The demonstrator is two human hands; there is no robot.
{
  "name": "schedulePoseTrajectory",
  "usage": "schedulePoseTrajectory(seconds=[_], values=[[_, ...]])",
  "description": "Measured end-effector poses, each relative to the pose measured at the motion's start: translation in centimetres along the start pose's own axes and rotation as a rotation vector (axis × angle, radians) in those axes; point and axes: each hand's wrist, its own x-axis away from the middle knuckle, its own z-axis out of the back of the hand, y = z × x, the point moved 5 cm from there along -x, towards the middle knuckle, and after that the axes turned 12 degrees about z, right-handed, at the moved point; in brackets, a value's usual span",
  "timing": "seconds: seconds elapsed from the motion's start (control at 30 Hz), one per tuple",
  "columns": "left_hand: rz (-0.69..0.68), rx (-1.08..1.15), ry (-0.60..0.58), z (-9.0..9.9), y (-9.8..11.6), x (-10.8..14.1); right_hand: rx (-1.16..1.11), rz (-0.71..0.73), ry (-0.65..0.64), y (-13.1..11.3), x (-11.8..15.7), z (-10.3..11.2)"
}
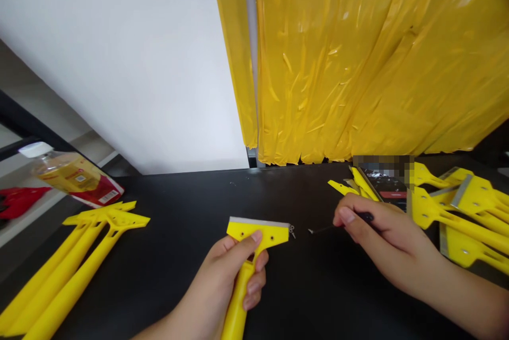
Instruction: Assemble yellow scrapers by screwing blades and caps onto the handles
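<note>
And here's the left hand (238, 268), fingers wrapped round the smooth plastic handle of a yellow scraper (238, 297), thumb pressed flat against its flared head. Two small dark holes show in that head, and a straight grey metal strip (258, 219) lines its top edge. The scraper sits low in the middle, above the matte black tabletop (302, 292). Tiny silvery screws (292, 231) lie just beside the head's right corner.

Over to the right hand (382, 234): thumb and forefinger pinch a slim black screwdriver (366, 217), its thin shaft pointing left, with a small shiny piece at the tip, apart from the scraper.

On the far right, finished-looking scrapers (465, 250) overlap in a heap, metal edges showing; on the left, long tapering yellow handles (71, 276) lie near a clear, white-capped bottle (79, 175). Behind, glossy, wrinkled yellow plastic sheeting (338, 64) hangs in folds.
</note>
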Motion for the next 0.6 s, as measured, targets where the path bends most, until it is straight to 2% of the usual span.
schedulePoseTrajectory(seconds=[0.13,0.23,0.3,0.37,0.47,0.6], values=[[0.020,-0.041,0.010,-0.1,0.0,0.0,-0.018,-0.008,0.040,-0.5,0.3,0.4],[0.032,-0.091,0.007,-0.1,-0.2,-0.2,-0.099,-0.025,0.211,-1.1,0.8,1.2],[0.052,-0.157,0.008,-0.1,-0.5,-0.3,-0.238,-0.031,0.345,-1.6,1.2,1.6],[0.067,-0.221,0.002,-0.1,-0.8,-0.4,-0.383,-0.026,0.389,-2.1,1.5,1.5],[0.068,-0.266,-0.042,-0.2,-1.1,-0.7,-0.482,-0.006,0.288,-2.7,1.9,0.7],[0.058,-0.282,-0.086,-0.3,-1.3,-1.0,-0.506,0.013,0.143,-3.0,2.6,-0.2]])
